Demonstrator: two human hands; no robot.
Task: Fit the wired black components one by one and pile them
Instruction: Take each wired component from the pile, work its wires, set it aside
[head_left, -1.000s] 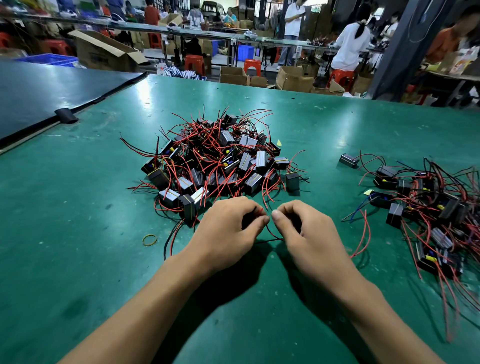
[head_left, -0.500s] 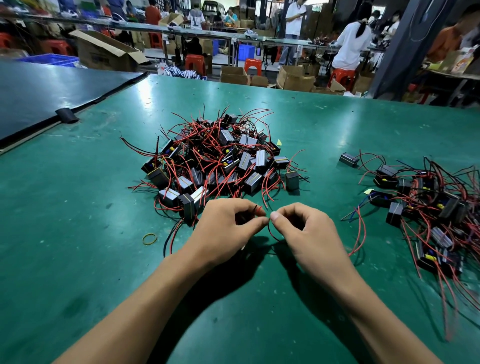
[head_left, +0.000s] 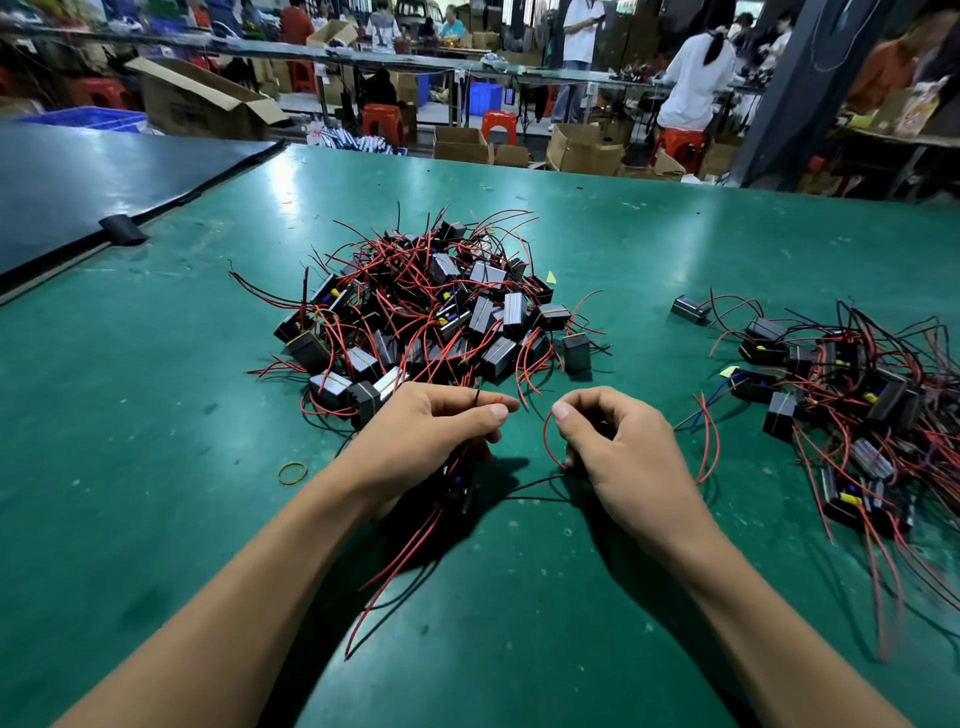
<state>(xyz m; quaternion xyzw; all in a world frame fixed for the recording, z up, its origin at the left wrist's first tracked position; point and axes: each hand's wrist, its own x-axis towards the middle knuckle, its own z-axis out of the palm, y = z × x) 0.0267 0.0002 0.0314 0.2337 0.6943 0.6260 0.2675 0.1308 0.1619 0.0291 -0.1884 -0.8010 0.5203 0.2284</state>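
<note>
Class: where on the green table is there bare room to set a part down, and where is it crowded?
Bare: the gap between the middle pile and the right pile; the table's left, around the rubber band; the far strip behind both piles. Crowded: both piles.

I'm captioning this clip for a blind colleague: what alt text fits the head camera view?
On a green table, the left hand grips a black component trailing red and black wires while the right hand pinches a looped red wire. A large tangled pile of such components lies beyond; a smaller pile sits to the right.
</note>
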